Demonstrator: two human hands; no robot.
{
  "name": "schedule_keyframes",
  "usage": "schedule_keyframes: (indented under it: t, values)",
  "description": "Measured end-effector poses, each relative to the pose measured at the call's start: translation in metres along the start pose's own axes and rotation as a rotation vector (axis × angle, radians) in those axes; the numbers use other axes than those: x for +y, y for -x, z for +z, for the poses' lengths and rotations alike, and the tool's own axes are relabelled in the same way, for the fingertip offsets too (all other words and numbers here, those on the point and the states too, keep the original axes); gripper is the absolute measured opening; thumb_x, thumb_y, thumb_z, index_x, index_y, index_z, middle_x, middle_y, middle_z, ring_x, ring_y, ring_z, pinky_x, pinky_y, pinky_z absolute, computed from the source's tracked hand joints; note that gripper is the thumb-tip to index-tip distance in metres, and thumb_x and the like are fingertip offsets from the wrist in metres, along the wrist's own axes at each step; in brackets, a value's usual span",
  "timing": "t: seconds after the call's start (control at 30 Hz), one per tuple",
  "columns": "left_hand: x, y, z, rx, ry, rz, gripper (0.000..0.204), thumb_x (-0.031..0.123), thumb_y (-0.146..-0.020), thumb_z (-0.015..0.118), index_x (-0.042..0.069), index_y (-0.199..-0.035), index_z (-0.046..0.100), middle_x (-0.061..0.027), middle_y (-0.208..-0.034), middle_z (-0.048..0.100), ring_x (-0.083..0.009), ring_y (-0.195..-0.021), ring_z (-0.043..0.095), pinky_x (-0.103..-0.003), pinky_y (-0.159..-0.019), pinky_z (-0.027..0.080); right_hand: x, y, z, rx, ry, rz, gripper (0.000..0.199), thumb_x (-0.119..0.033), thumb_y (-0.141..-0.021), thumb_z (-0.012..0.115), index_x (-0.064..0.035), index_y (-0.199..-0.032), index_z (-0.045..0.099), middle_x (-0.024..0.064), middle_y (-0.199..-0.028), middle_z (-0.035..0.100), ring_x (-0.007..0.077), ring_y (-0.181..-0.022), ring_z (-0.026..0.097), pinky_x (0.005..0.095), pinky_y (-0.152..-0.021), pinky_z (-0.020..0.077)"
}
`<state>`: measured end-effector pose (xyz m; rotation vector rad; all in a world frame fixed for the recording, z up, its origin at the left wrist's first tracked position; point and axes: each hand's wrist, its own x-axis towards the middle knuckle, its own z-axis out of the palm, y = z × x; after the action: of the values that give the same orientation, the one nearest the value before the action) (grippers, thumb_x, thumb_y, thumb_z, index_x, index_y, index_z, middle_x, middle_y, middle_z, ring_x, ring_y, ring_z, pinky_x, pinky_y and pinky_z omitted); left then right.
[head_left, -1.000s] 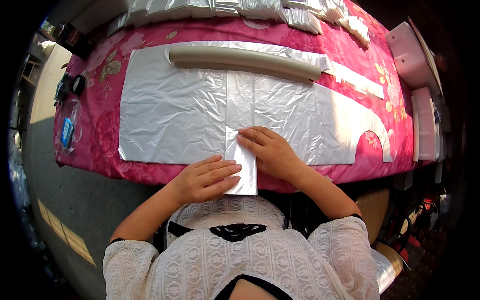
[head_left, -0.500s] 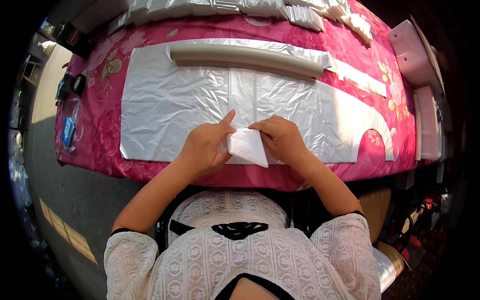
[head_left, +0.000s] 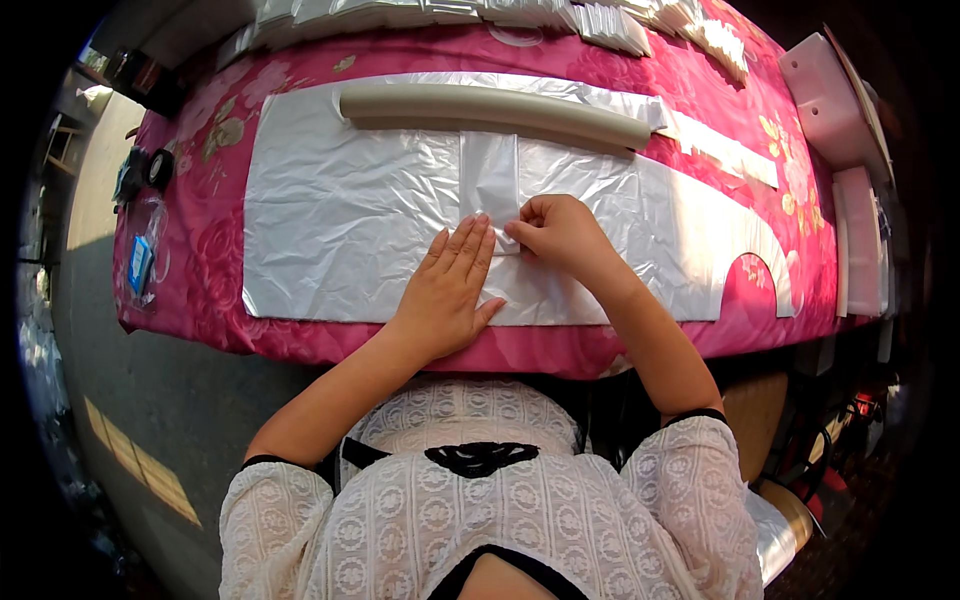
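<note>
A stack of white plastic carrier bags (head_left: 340,220) lies flat in front of me, its curved handle cutout at the right. On the stack's middle rests a folded white plastic bag (head_left: 490,170), a narrow upright strip. My left hand (head_left: 450,285) lies flat with fingers stretched, their tips on the strip's near end. At the strip's right edge my right hand (head_left: 555,235) is closed, thumb against the bent forefinger, pinching the folded bag's edge. Beyond both hands a beige tube (head_left: 490,105) lies across the stack, over the strip's far end.
A pink flowered tablecloth (head_left: 215,230) covers the table. Rows of folded white packets (head_left: 610,28) line its far edge. White boxes (head_left: 825,95) stand at the right. A roll of black tape (head_left: 158,168) and a blue packet (head_left: 140,262) in clear wrap lie at the left.
The small folded white piece held up between both hands is gone from them. Both hands have come down onto the strip; the left has flattened, the right has moved slightly farther away.
</note>
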<state>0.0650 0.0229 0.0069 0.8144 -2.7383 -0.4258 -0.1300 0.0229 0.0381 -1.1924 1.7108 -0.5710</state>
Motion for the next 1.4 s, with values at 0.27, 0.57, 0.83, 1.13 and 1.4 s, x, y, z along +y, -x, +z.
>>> schedule_keyframes:
  t: [0.27, 0.57, 0.83, 1.13, 1.4]
  values:
    - [-0.010, -0.013, -0.013, 0.140, 0.136, -0.006, 0.056, 0.015, -0.074, 0.064, 0.001, -0.125, 0.045, -0.0152, -0.124, 0.049, -0.0304, -0.109, 0.050, -0.039, -0.093, 0.038, 0.022, 0.004, 0.005, 0.354, 0.708, -0.889, 0.046, -0.017, -0.073, 0.068, -0.0042, -0.115, 0.055, 0.0122, -0.122, 0.053, 0.0261, -0.116, 0.047, 0.0378, -0.101, 0.0354]
    - [-0.022, -0.029, -0.020, 0.180, 0.015, 0.123, 0.043, 0.001, -0.066, 0.061, 0.002, -0.109, 0.056, -0.0108, -0.107, 0.059, -0.0269, -0.090, 0.058, -0.034, -0.076, 0.047, 0.020, -0.014, -0.014, 0.117, 0.580, -0.893, 0.038, -0.002, -0.073, 0.056, -0.0031, -0.111, 0.059, 0.0100, -0.117, 0.057, 0.0278, -0.110, 0.052, 0.0359, -0.093, 0.0432]
    - [-0.026, -0.007, -0.018, 0.232, 0.133, 0.397, 0.039, 0.002, -0.066, 0.062, 0.001, -0.104, 0.060, -0.0106, -0.106, 0.063, -0.0225, -0.097, 0.061, -0.034, -0.079, 0.048, 0.034, 0.005, -0.003, 0.182, 0.438, -0.982, 0.024, -0.002, -0.067, 0.064, -0.0059, -0.091, 0.065, 0.0043, -0.094, 0.063, 0.0232, -0.087, 0.058, 0.0336, -0.078, 0.0477]
    - [-0.010, 0.000, -0.026, 0.112, 0.282, 0.069, 0.041, 0.006, -0.071, 0.064, -0.001, -0.111, 0.055, -0.0121, -0.097, 0.065, -0.0243, -0.089, 0.063, -0.033, -0.081, 0.046, 0.038, 0.020, 0.006, 0.174, 0.230, -0.762, 0.018, -0.006, -0.073, 0.064, -0.0082, -0.090, 0.068, 0.0049, -0.079, 0.065, 0.0211, -0.071, 0.059, 0.0317, -0.066, 0.0482]
    - [-0.019, -0.032, -0.024, 0.126, 0.587, -0.546, 0.059, 0.012, -0.083, 0.061, -0.008, -0.131, 0.034, -0.0127, -0.071, 0.065, -0.0154, -0.063, 0.063, -0.025, -0.062, 0.048, -0.003, -0.006, -0.011, -0.025, 0.107, -0.057, 0.031, -0.027, -0.082, 0.058, 0.0007, -0.072, 0.066, 0.0098, -0.057, 0.062, 0.0174, -0.054, 0.061, 0.0301, -0.056, 0.0468]
